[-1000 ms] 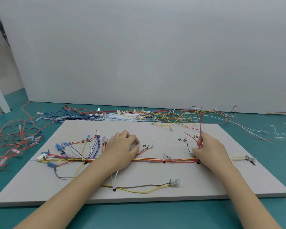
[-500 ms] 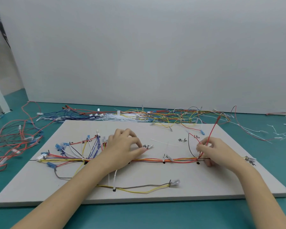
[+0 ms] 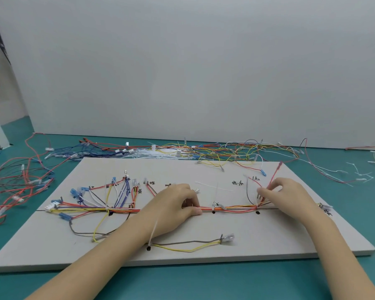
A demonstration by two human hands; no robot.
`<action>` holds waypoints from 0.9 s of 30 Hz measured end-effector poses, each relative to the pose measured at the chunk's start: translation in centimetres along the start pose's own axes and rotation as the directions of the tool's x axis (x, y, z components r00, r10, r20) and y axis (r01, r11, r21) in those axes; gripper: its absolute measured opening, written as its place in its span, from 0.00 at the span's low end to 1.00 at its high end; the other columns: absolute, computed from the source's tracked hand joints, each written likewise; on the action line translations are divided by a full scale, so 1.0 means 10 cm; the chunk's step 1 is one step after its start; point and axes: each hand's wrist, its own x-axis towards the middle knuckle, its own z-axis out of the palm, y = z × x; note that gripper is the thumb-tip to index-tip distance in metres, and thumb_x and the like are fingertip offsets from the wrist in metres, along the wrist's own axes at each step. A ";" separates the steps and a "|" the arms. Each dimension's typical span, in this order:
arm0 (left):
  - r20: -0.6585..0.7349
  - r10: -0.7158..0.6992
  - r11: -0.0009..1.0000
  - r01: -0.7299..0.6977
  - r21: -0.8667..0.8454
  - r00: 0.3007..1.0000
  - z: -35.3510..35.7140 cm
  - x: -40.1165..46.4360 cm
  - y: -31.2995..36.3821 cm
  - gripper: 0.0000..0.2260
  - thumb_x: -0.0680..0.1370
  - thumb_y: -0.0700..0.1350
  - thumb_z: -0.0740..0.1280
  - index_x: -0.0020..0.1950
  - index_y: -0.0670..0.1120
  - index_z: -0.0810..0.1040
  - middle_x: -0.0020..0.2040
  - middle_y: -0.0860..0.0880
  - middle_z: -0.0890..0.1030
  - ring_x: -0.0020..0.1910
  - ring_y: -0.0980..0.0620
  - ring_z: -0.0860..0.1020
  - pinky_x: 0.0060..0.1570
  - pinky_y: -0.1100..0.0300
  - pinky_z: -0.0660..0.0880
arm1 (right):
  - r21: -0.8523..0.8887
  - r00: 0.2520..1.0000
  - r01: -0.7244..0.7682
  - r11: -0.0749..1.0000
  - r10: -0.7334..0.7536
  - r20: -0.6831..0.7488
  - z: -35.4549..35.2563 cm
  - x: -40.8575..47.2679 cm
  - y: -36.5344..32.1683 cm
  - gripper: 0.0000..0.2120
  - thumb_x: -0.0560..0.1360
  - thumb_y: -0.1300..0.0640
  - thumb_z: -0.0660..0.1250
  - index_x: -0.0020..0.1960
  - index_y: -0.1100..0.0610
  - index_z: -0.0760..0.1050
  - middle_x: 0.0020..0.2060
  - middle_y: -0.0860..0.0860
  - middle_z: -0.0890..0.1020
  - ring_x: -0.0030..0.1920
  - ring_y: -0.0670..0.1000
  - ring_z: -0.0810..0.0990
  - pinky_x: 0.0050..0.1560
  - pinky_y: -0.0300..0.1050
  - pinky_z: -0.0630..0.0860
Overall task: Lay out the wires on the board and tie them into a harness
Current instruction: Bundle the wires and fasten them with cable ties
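I see bare board [image 3: 268, 239] along the near right edge and at the near left corner, so a hand could come in low there, with only the yellow-and-grey pair [image 3: 188, 245] lying between the forearms. My left hand [image 3: 173, 204] and right hand [image 3: 288, 195] both sit on the main bundle [image 3: 234, 207], which crosses the board from side to side, and the fanned branch wires [image 3: 117, 191] crowd the left middle. Beyond the far edge the loose wire pile [image 3: 204, 150] blocks that way, more red wires [image 3: 15, 182] clutter the table to the left, and scattered ties [image 3: 359, 172] lie to the right.
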 end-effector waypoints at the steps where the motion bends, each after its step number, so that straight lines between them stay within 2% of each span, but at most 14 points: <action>1: -0.004 -0.002 1.000 0.002 0.004 1.000 0.01 0.00 0.00 0.04 0.76 0.52 0.70 0.45 0.52 0.82 0.41 0.56 0.74 0.43 0.57 0.73 0.47 0.55 0.73 | -0.002 1.000 -0.026 1.000 0.026 -0.006 -0.03 0.01 0.05 0.17 0.69 0.36 0.67 0.40 0.50 0.77 0.40 0.46 0.79 0.44 0.48 0.76 0.42 0.46 0.71; 3: -0.009 -0.005 1.000 0.005 0.008 1.000 0.01 -0.01 0.01 0.04 0.76 0.52 0.70 0.45 0.53 0.82 0.41 0.55 0.75 0.43 0.57 0.73 0.47 0.55 0.73 | -0.034 0.998 -0.045 0.998 0.044 -0.050 -0.07 0.03 0.10 0.26 0.69 0.27 0.59 0.39 0.50 0.76 0.36 0.46 0.78 0.41 0.46 0.75 0.45 0.48 0.70; 5: -0.011 -0.005 1.000 0.005 0.011 1.000 0.01 0.00 0.01 0.04 0.76 0.52 0.70 0.45 0.53 0.82 0.41 0.56 0.75 0.42 0.57 0.73 0.47 0.56 0.73 | -0.113 0.984 -0.034 0.993 0.014 -0.178 -0.07 0.06 0.08 0.28 0.72 0.28 0.53 0.36 0.50 0.76 0.34 0.46 0.78 0.36 0.44 0.71 0.51 0.50 0.65; 7: -0.013 -0.005 1.000 0.005 0.014 1.000 0.01 0.00 0.01 0.05 0.76 0.52 0.69 0.45 0.52 0.81 0.41 0.56 0.74 0.42 0.58 0.72 0.47 0.57 0.72 | -0.203 0.952 -0.020 0.979 -0.043 -0.304 -0.07 0.08 0.02 0.19 0.75 0.38 0.58 0.36 0.49 0.75 0.34 0.46 0.79 0.35 0.48 0.73 0.50 0.48 0.60; 9: -0.010 -0.003 1.000 0.003 0.024 1.000 0.01 0.00 0.02 0.06 0.77 0.52 0.68 0.46 0.51 0.80 0.42 0.57 0.74 0.43 0.57 0.71 0.47 0.59 0.70 | -0.250 0.937 0.030 0.968 -0.114 -0.329 -0.07 0.04 -0.04 0.10 0.73 0.46 0.62 0.36 0.48 0.75 0.31 0.44 0.79 0.36 0.49 0.74 0.48 0.47 0.58; 11: -0.006 0.007 0.999 -0.007 0.053 1.000 0.02 0.00 0.03 0.06 0.79 0.51 0.66 0.47 0.50 0.78 0.43 0.56 0.74 0.43 0.57 0.69 0.47 0.61 0.68 | -0.201 0.954 0.102 0.974 -0.154 -0.259 -0.02 -0.02 -0.09 0.11 0.74 0.46 0.62 0.36 0.48 0.75 0.29 0.44 0.77 0.36 0.48 0.74 0.49 0.47 0.62; 13: -0.007 0.018 0.997 -0.017 0.074 1.000 0.02 -0.01 0.05 0.05 0.80 0.50 0.65 0.46 0.51 0.75 0.44 0.56 0.74 0.43 0.57 0.68 0.46 0.63 0.64 | -0.098 0.974 0.169 0.981 -0.181 -0.138 0.07 -0.11 -0.21 0.17 0.76 0.40 0.60 0.35 0.49 0.74 0.29 0.45 0.76 0.36 0.50 0.75 0.46 0.47 0.68; 15: -0.008 0.015 0.998 -0.015 0.060 1.000 0.02 -0.03 0.06 0.05 0.80 0.48 0.64 0.46 0.51 0.72 0.44 0.55 0.74 0.42 0.58 0.67 0.46 0.64 0.62 | -0.008 0.974 0.219 0.976 -0.219 -0.051 0.13 -0.19 -0.33 0.21 0.76 0.35 0.57 0.35 0.49 0.73 0.28 0.46 0.75 0.35 0.49 0.74 0.37 0.46 0.67; 17: -0.016 0.014 0.999 -0.013 0.043 1.000 0.03 -0.04 0.08 0.05 0.81 0.48 0.63 0.46 0.50 0.72 0.44 0.55 0.74 0.42 0.58 0.66 0.46 0.64 0.60 | -0.015 0.968 0.250 0.968 -0.250 0.011 0.12 -0.25 -0.41 0.19 0.74 0.34 0.59 0.38 0.48 0.73 0.32 0.46 0.76 0.36 0.46 0.75 0.35 0.44 0.65; 19: -0.021 0.017 0.998 -0.016 0.053 1.000 0.04 -0.05 0.09 0.05 0.81 0.47 0.62 0.46 0.51 0.70 0.44 0.56 0.73 0.41 0.58 0.65 0.46 0.63 0.59 | -0.083 0.957 0.256 0.963 -0.241 0.164 0.09 -0.28 -0.42 0.10 0.69 0.39 0.64 0.44 0.44 0.74 0.40 0.42 0.77 0.40 0.42 0.75 0.36 0.41 0.65; 21: -0.030 0.018 0.998 -0.016 0.062 0.999 0.05 -0.05 0.09 0.05 0.81 0.48 0.61 0.46 0.51 0.70 0.44 0.56 0.72 0.41 0.58 0.64 0.46 0.62 0.59 | -0.041 0.919 0.258 0.965 -0.232 0.318 0.05 -0.29 -0.40 0.12 0.65 0.50 0.67 0.48 0.42 0.74 0.44 0.41 0.77 0.37 0.39 0.73 0.36 0.38 0.66; 23: -0.045 0.005 0.999 -0.004 0.032 0.999 0.06 -0.04 0.08 0.04 0.81 0.49 0.63 0.47 0.51 0.73 0.43 0.56 0.74 0.41 0.58 0.67 0.46 0.62 0.60 | 0.048 0.902 0.263 0.964 -0.263 0.343 0.01 -0.27 -0.36 0.14 0.67 0.63 0.68 0.46 0.45 0.78 0.42 0.43 0.78 0.32 0.39 0.72 0.34 0.32 0.66; 24: -0.051 -0.001 1.000 0.002 0.008 0.999 0.05 -0.03 0.07 0.04 0.80 0.50 0.64 0.48 0.51 0.76 0.43 0.56 0.75 0.42 0.59 0.69 0.47 0.62 0.62 | 0.069 0.903 0.271 0.960 -0.279 0.327 -0.03 -0.26 -0.34 0.14 0.67 0.66 0.68 0.44 0.47 0.80 0.39 0.44 0.79 0.31 0.39 0.72 0.33 0.30 0.67; 27: -0.054 0.025 0.999 -0.024 0.022 0.998 0.05 0.00 0.08 0.08 0.78 0.53 0.67 0.52 0.52 0.81 0.43 0.57 0.77 0.42 0.60 0.70 0.47 0.62 0.65 | 0.130 0.897 0.265 0.955 -0.294 0.330 -0.10 -0.22 -0.29 0.13 0.68 0.69 0.70 0.38 0.51 0.83 0.31 0.42 0.80 0.30 0.40 0.73 0.32 0.30 0.69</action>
